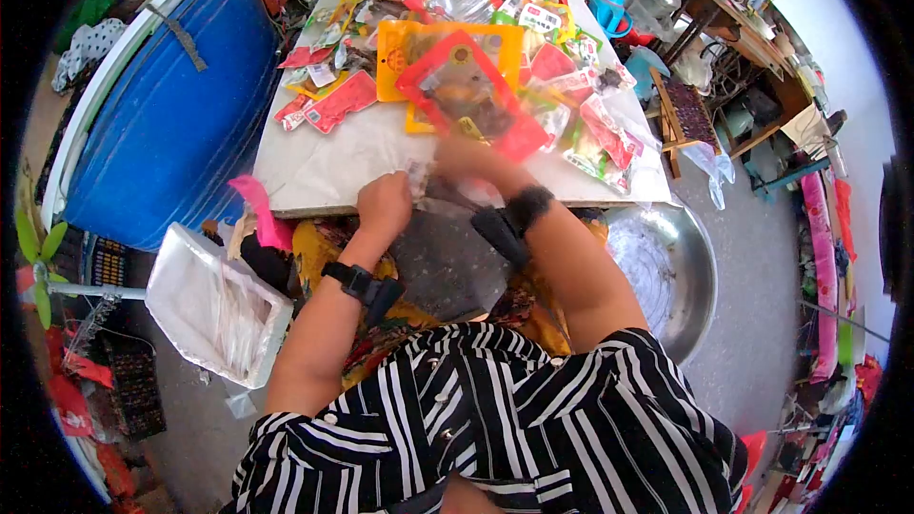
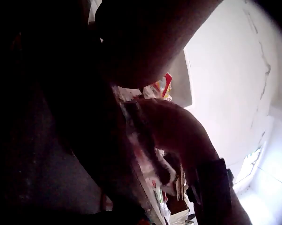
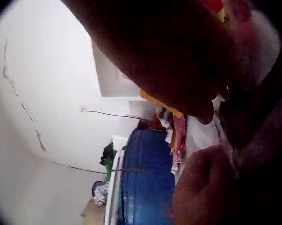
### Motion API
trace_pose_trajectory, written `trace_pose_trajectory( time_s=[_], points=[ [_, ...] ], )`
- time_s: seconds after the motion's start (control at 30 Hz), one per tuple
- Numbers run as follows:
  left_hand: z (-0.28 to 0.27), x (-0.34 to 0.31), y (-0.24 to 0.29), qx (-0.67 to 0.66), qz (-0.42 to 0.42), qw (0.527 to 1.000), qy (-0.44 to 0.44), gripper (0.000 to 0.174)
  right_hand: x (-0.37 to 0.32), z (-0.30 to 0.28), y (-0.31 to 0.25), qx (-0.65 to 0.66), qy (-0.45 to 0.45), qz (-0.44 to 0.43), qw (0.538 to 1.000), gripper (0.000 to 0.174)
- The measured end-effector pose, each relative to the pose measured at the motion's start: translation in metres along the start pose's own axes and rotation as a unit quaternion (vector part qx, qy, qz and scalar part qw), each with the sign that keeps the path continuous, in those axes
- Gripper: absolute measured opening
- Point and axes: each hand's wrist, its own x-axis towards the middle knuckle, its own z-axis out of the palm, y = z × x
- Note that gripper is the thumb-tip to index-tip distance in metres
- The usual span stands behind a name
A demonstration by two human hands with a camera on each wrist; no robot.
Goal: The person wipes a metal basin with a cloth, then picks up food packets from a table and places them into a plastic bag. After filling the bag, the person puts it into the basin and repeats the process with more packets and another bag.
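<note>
My left hand (image 1: 386,206) is at the table's near edge, its fingers curled and pinching a clear plastic packet (image 1: 419,177). Close beside it, my right hand (image 1: 476,167) is blurred by motion, its fingers bent down over the same crumpled plastic. From the left wrist, the packet (image 2: 152,161) hangs below the right hand (image 2: 171,119), reddish and partly see-through. In the right wrist view the left hand (image 3: 204,180) sits just under the right hand's dark fingers. A red-framed packet (image 1: 466,90) with a clear window lies just beyond the right hand.
A heap of food packets (image 1: 543,19) covers the far part of the white table (image 1: 319,167). Left stands a large blue tub (image 1: 176,105), with a white foam box (image 1: 219,305) below. A metal basin (image 1: 666,271) is on the floor at the right.
</note>
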Motion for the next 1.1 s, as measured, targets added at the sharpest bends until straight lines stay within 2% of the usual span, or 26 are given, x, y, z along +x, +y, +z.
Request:
trace_pose_trajectory(
  time_s=[0.03,0.13,0.17,0.2,0.23,0.33,0.37,0.47,0.6,0.63,0.67,0.73,0.77,0.8,0.83,0.87,0.93,0.97,1.0,1.03,1.1],
  points=[
    [0.000,0.001,0.000,0.007,0.015,1.000,0.021,0.013,-0.017,-0.012,-0.011,0.013,0.007,0.049,0.999,0.032],
    [0.003,0.002,-0.002,0.036,0.004,0.999,-0.004,0.013,-0.062,-0.019,-0.007,0.012,-0.062,0.047,0.997,0.032],
    [0.004,0.002,-0.002,0.037,0.007,0.999,-0.002,0.014,-0.084,-0.025,-0.012,0.148,-0.047,0.111,0.982,0.030],
    [0.004,0.002,-0.002,0.038,0.010,0.999,-0.001,0.014,-0.109,-0.032,-0.022,0.281,-0.031,0.173,0.943,0.028],
    [0.004,0.002,-0.003,0.040,0.014,0.999,0.002,0.014,-0.124,-0.034,-0.030,0.407,-0.012,0.231,0.884,0.025],
    [0.008,0.003,-0.003,0.044,0.011,0.999,-0.002,0.014,-0.134,0.007,-0.023,0.647,0.074,0.269,0.710,0.018],
    [0.006,0.003,-0.002,0.041,0.007,0.999,-0.003,0.014,-0.129,0.031,-0.019,0.677,0.124,0.235,0.687,0.017],
    [-0.001,0.000,0.002,0.030,0.012,0.999,0.003,0.013,-0.129,0.014,-0.052,0.683,0.178,0.233,0.669,0.017],
    [-0.010,0.000,0.010,0.017,0.077,0.997,0.013,0.013,-0.112,0.012,-0.036,0.641,0.186,0.232,0.708,0.017],
    [-0.014,0.001,0.011,0.016,0.094,0.995,0.014,0.013,-0.102,0.018,-0.026,0.556,0.206,0.127,0.795,0.016],
    [-0.016,0.002,0.012,0.002,0.085,0.996,0.006,0.013,-0.088,0.032,-0.010,0.456,0.221,0.017,0.862,0.015],
    [-0.019,0.002,0.015,-0.026,0.068,0.997,-0.012,0.015,-0.075,0.035,-0.008,0.471,0.213,-0.020,0.856,0.013],
    [-0.021,0.002,0.017,-0.025,0.067,0.997,-0.031,0.015,-0.068,0.031,-0.020,0.588,0.188,0.053,0.785,0.012],
    [-0.022,0.002,0.019,-0.023,0.066,0.996,-0.049,0.016,-0.064,0.026,-0.031,0.689,0.159,0.124,0.696,0.010],
    [-0.023,0.001,0.020,-0.022,0.065,0.995,-0.068,0.016,-0.062,0.023,-0.037,0.504,0.203,0.013,0.840,0.008],
    [-0.026,0.001,0.022,-0.027,0.062,0.995,-0.075,0.017,-0.060,0.022,-0.041,0.285,0.290,-0.070,0.911,0.006],
    [-0.034,0.000,0.026,-0.037,0.056,0.994,-0.090,0.018,-0.046,0.036,-0.037,0.032,0.270,-0.029,0.962,0.003],
    [-0.034,0.000,0.025,-0.040,0.057,0.994,-0.085,0.018,-0.045,0.032,-0.047,0.277,0.275,0.037,0.920,0.002],
    [-0.032,0.000,0.024,-0.043,0.057,0.994,-0.080,0.018,-0.047,0.022,-0.063,0.503,0.261,0.101,0.817,0.002],
    [-0.031,0.001,0.023,-0.047,0.058,0.994,-0.075,0.018,-0.048,0.015,-0.072,0.696,0.229,0.158,0.661,0.002],
    [-0.027,0.003,0.022,-0.042,0.047,0.995,-0.081,0.018,-0.041,0.016,-0.069,0.594,0.237,0.208,0.741,0.003]
  ],
)
